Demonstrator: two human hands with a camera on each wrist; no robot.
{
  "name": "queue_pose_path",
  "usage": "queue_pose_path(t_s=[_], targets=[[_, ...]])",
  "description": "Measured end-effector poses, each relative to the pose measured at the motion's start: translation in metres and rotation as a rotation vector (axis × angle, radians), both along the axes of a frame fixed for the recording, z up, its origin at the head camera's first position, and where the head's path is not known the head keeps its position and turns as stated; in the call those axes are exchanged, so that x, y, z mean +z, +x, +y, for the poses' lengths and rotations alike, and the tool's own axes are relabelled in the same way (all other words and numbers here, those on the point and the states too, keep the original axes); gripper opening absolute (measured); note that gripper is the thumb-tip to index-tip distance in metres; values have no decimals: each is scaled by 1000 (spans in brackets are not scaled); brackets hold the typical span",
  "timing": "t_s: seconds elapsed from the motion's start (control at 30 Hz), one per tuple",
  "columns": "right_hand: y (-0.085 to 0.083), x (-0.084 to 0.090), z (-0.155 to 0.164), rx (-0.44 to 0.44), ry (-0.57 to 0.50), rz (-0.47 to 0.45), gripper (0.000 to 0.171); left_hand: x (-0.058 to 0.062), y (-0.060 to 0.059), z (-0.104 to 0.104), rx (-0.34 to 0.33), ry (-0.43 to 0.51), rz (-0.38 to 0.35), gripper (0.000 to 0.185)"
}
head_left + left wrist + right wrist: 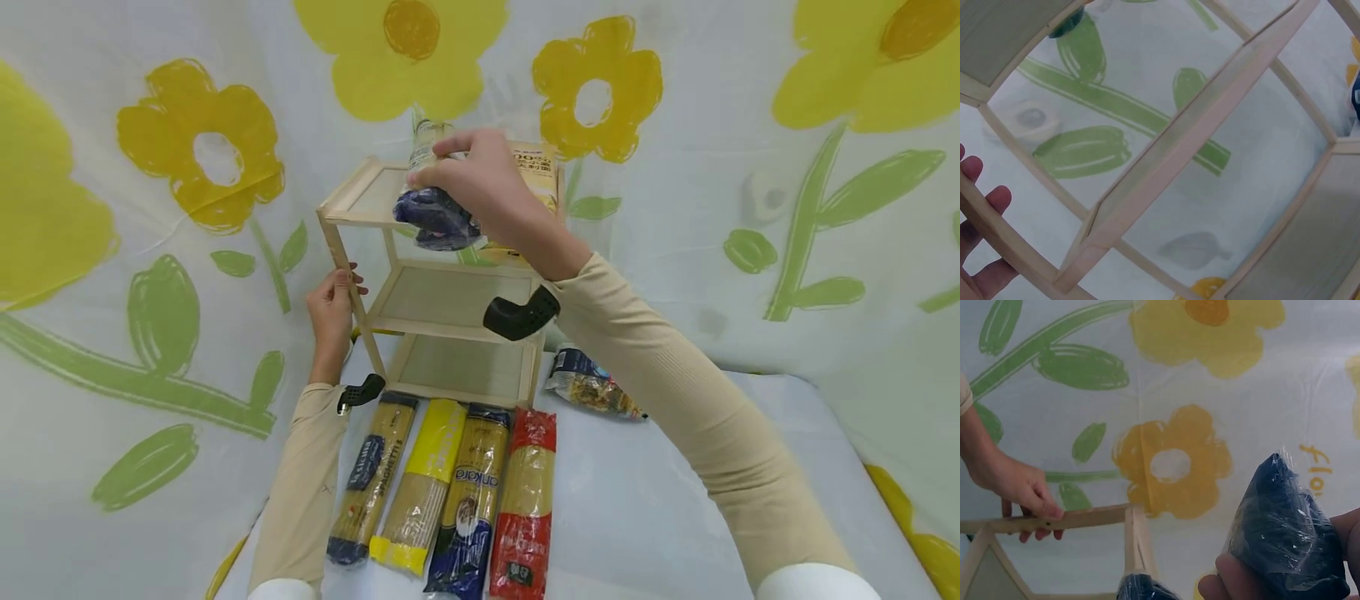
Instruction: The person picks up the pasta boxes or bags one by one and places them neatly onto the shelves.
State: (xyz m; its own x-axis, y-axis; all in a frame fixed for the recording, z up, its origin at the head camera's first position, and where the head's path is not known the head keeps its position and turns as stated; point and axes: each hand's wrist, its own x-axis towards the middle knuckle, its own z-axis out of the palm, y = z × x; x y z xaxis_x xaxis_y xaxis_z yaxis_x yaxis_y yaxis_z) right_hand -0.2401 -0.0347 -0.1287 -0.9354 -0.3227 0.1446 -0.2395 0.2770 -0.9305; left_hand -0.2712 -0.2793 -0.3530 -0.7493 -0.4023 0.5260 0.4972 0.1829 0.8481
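Observation:
My left hand [332,307] grips the left front post of a wooden three-tier shelf [442,332]; its fingers wrap the wood in the left wrist view too. Over the top tier, my right hand [491,183] pinches a clear plastic package with a dark blue end [437,218]. In the right wrist view this crinkled blue end [1288,531] sits between thumb and fingers. A second blue wrapped end [1144,587] shows low in that view. Behind my right wrist, a yellow package with printed characters [538,173] stands on the top tier, partly covered.
Before the shelf lie several long pasta packs: a dark blue spaghetti pack [372,479], a yellow one [423,487], a blue Ankara one [468,500] and a red one [523,504]. A bag of short pasta [592,385] lies right of the shelf. Flowered cloth hangs behind.

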Motion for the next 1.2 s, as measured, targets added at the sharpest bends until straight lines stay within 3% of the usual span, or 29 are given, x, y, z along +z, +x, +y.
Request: queue_pose_path(t_s=[0.07,0.2,0.3,0.37,0.5,0.7,0.83,1.0,1.1,1.17,1.2], targets=[[-5,0,-6,-9,0,4,48,1,1,0,-4,-8,9,33],[-11,-6,-23,-16,8,52,16,0,4,-2,-12,-14,20,34],[-13,-15,-38,-24,49,115,41,-2,7,-2,-14,-14,18,34],[-16,-21,-49,-48,101,166,47,-3,8,-2,-11,-7,10,34],[-19,-30,-66,-86,260,220,38,-4,9,-2,-11,-2,-3,33],[-19,-32,-80,-14,456,261,27,-4,9,-3,-20,11,-6,32],[-16,-29,-79,38,494,227,12,-4,9,-5,-32,1,5,34],[-7,-24,-75,99,515,207,28,-5,9,-8,-40,8,8,34],[0,-23,-69,119,511,259,9,-6,11,-10,-39,5,0,34],[6,-23,-63,141,506,290,28,-5,12,-12,-48,15,2,34],[9,-24,-60,156,498,307,30,-5,12,-13,-47,19,3,34]])
